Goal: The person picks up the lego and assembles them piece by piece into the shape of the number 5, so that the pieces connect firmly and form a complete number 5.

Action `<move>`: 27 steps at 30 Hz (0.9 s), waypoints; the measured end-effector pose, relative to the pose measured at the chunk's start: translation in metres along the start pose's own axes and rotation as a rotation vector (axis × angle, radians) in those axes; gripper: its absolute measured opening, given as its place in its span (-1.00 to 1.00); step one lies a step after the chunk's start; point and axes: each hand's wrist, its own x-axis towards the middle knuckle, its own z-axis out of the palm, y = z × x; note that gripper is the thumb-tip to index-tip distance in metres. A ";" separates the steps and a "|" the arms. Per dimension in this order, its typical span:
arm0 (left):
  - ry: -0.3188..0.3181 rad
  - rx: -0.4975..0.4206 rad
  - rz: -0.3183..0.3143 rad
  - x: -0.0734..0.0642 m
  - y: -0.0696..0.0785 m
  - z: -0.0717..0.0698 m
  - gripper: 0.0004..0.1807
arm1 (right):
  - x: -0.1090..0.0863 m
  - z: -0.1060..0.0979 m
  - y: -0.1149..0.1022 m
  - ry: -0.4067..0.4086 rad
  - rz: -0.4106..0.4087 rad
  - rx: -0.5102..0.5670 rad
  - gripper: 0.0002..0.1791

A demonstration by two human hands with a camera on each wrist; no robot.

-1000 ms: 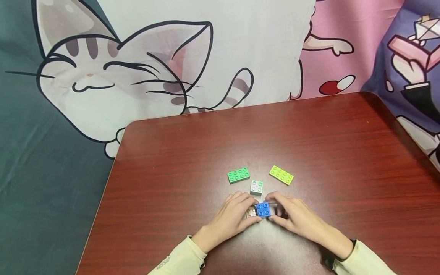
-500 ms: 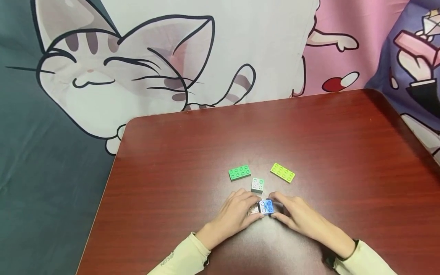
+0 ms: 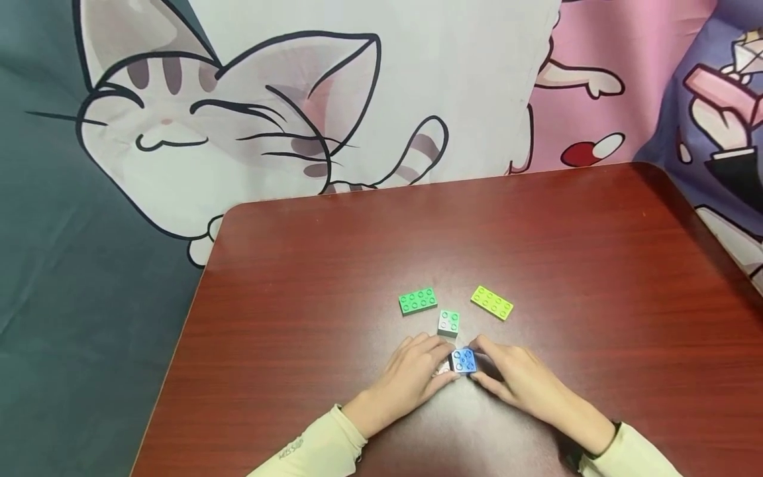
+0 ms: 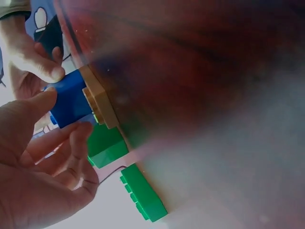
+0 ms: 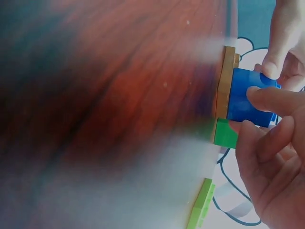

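A blue two-by-two toy building brick (image 3: 463,361) sits studs up over a flat tan brick (image 4: 106,102), on the table between both hands. My left hand (image 3: 408,371) pinches the blue brick from the left, its thumb on the near side. From the right, my right hand (image 3: 521,377) pinches the same brick, with its thumb (image 5: 259,98) flat against the near face. The tan brick extends past the blue one, and its studs show at one end in the right wrist view. In the head view the fingers mostly hide it.
Just beyond the hands stands a small green brick (image 3: 448,323), its top whitened by glare. A longer green brick (image 3: 418,301) lies behind it to the left, and a lime brick (image 3: 491,303) to the right. The brown table (image 3: 334,265) meets a cartoon cloth at the back.
The blue brick and both hands have shifted very slightly to the right, and less of the tan brick shows beside the left hand. The other bricks stay put; the head view drifts a little.
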 end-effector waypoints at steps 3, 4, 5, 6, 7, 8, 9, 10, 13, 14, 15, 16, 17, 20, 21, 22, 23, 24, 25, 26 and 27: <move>-0.041 0.037 -0.035 -0.004 0.001 0.000 -0.60 | -0.001 0.002 -0.001 0.003 0.024 -0.012 -0.58; -0.056 0.056 -0.046 -0.005 0.001 0.000 -0.60 | -0.001 0.002 -0.002 -0.003 0.039 -0.022 -0.57; -0.067 0.071 -0.058 -0.007 0.000 -0.001 -0.61 | -0.001 0.002 -0.003 -0.012 0.057 -0.041 -0.57; -0.066 0.081 -0.068 -0.009 -0.001 -0.002 -0.63 | -0.002 0.002 -0.005 -0.022 0.077 -0.070 -0.55; -0.058 0.080 -0.080 -0.010 -0.003 -0.004 -0.67 | -0.002 0.001 -0.006 -0.033 0.096 -0.103 -0.52; -0.038 0.071 -0.093 -0.010 -0.005 -0.006 -0.70 | -0.002 0.000 -0.008 -0.042 0.115 -0.138 -0.48; -0.008 0.057 -0.104 -0.010 -0.008 -0.009 -0.74 | -0.003 -0.002 -0.010 -0.051 0.133 -0.171 -0.43; 0.029 0.042 -0.120 -0.008 -0.013 -0.013 -0.78 | -0.003 -0.005 -0.011 -0.057 0.147 -0.201 -0.38; 0.112 0.028 -0.185 0.001 -0.030 -0.022 -0.79 | -0.004 -0.013 -0.012 -0.047 0.160 -0.246 -0.28; 0.122 0.039 -0.212 0.005 -0.036 -0.025 -0.76 | -0.005 -0.015 -0.012 -0.039 0.162 -0.247 -0.29; 0.122 0.053 -0.237 0.008 -0.043 -0.027 -0.72 | -0.006 -0.018 -0.011 -0.034 0.166 -0.243 -0.31; 0.114 0.066 -0.264 0.010 -0.049 -0.028 -0.68 | -0.006 -0.020 -0.010 -0.028 0.172 -0.239 -0.34; 0.098 0.074 -0.287 0.013 -0.054 -0.028 -0.62 | -0.007 -0.022 -0.009 -0.024 0.180 -0.232 -0.37; 0.034 0.078 -0.323 0.018 -0.066 -0.026 -0.51 | -0.008 -0.027 -0.005 -0.031 0.224 -0.211 -0.42; 0.012 0.077 -0.326 0.019 -0.069 -0.024 -0.50 | -0.009 -0.028 -0.005 -0.034 0.239 -0.204 -0.42; -0.008 0.075 -0.327 0.021 -0.071 -0.023 -0.52 | -0.009 -0.029 -0.004 -0.037 0.252 -0.199 -0.43; -0.023 0.074 -0.326 0.022 -0.072 -0.021 -0.54 | -0.009 -0.031 -0.003 -0.038 0.263 -0.195 -0.43; -0.034 0.070 -0.325 0.022 -0.073 -0.020 -0.57 | -0.010 -0.032 -0.002 -0.037 0.271 -0.193 -0.44; -0.039 0.071 -0.323 0.023 -0.074 -0.020 -0.59 | -0.010 -0.033 -0.002 -0.032 0.276 -0.195 -0.46; -0.041 0.074 -0.321 0.023 -0.075 -0.020 -0.62 | -0.010 -0.034 -0.001 -0.020 0.272 -0.196 -0.47; -0.034 0.079 -0.320 0.023 -0.075 -0.020 -0.64 | -0.010 -0.036 0.000 -0.002 0.262 -0.200 -0.49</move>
